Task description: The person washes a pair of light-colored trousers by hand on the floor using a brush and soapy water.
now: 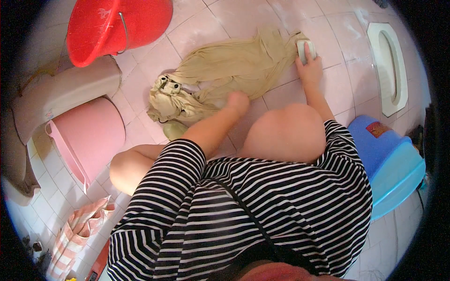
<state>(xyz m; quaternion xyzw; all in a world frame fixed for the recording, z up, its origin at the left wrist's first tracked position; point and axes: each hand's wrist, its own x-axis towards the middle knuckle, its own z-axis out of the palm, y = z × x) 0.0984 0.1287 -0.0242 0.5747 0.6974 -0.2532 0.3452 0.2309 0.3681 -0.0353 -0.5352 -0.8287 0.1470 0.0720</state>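
A wet khaki garment [228,63] lies stretched over the pink floor tiles, its waist end with dark buttons bunched at the left. My right hand [310,66] grips a white scrubbing brush [306,52], which rests at the garment's right end. Over the garment's near edge is my left hand [239,102], blurred, its fingers hidden from view; whether it holds the fabric I cannot tell. A rounded olive-green object [174,130] pokes out between the bunched cloth and my left forearm.
A red bucket [147,24] stands at the upper left, above a pink bucket [95,133]. White-rimmed squat toilet [402,70] at the right; blue basins [393,175] below it. A pink-and-white checked towel [75,235] hangs at the lower left. My bare knees flank the work area.
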